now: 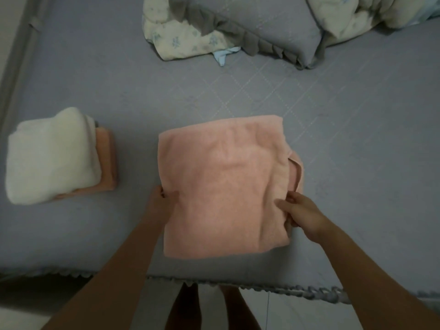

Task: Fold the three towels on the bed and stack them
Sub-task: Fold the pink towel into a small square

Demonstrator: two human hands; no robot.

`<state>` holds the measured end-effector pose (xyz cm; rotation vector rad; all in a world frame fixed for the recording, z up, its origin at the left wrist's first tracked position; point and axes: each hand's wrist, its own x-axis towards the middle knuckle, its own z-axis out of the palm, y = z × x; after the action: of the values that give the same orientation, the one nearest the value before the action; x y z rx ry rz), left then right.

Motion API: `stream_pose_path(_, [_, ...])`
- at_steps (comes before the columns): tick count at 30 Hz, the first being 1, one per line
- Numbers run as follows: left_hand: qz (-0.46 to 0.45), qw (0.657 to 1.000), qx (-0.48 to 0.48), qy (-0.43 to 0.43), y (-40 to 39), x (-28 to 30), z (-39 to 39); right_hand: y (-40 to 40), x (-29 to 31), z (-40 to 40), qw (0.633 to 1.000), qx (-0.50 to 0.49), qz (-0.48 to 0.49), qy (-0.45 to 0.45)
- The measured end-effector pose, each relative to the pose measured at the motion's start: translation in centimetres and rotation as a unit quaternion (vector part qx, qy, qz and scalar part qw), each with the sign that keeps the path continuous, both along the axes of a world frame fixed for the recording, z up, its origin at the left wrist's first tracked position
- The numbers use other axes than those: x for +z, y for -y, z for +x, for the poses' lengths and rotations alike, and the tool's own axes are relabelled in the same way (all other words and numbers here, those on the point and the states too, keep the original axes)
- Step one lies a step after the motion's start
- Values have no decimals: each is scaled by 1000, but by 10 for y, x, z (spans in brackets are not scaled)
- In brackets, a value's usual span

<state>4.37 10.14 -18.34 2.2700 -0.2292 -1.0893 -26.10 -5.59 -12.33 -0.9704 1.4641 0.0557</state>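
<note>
Closest to the bed's near edge, the pink towel (223,186) is gripped at both sides: the left hand (162,201) is curled round its left edge with the thumb on top, and the right hand (300,213) is pinched onto the layers at its right edge. The fold looks a bit loose there, since an inner flap is poking out on the right, so if it's lifted as is, the layers could probably slide apart and the whole fold could be lost. Over by the bed's left edge, a white towel (50,156) is stacked on an orange towel (108,158); that pile looks soft and lopsided, so it could be tipped if the third one gets dropped on off-centre. Toward the far edge, a grey pillow (269,27) and a floral quilt (181,41) are bunched up. No brand, label or writing can be made out anywhere.
</note>
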Motion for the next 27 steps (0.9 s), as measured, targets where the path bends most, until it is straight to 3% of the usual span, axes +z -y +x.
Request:
stream_pose_path(2, [-35, 999, 36, 14, -3, 5, 0, 0, 7, -2, 1000, -12, -15, 14])
stream_pose_path(4, [-88, 988, 124, -28, -10, 16, -4, -8, 15, -18, 997, -39, -70, 10])
stream_pose_path(6, [-85, 979, 166, -80, -24, 18, -10, -22, 18, -41, 993, -9, -106, -41])
stream_pose_path(10, [58, 987, 32, -149, -37, 12, -20, -40, 1, -71, 983, 138, -19, -119])
stream_pose_path(12, [61, 990, -6, -125, -21, 12, -16, -25, -9, -67, 973, 157, -84, -144])
stream_pose_path(15, [-7, 998, 22, -62, 24, 18, -1, 19, -21, -45, 947, 108, -249, -173])
stream_pose_path(18, [-62, 998, 1, -7, 68, 18, 17, 65, -28, -14, 918, 116, -341, -166])
stream_pose_path(21, [-66, 996, -54, 39, 98, 19, 26, 99, -42, 12, 895, 180, -374, -163])
stream_pose_path(23, [-74, 993, -68, 55, 113, 21, 28, 112, -52, 24, 864, 286, -373, -182])
stream_pose_path(25, [-142, 989, -21, 25, 127, 26, 30, 121, -59, 27, 832, 368, -362, -202])
stream_pose_path(27, [-260, 960, 80, -63, 140, 36, 36, 129, -61, 23, 835, 382, -346, -194])
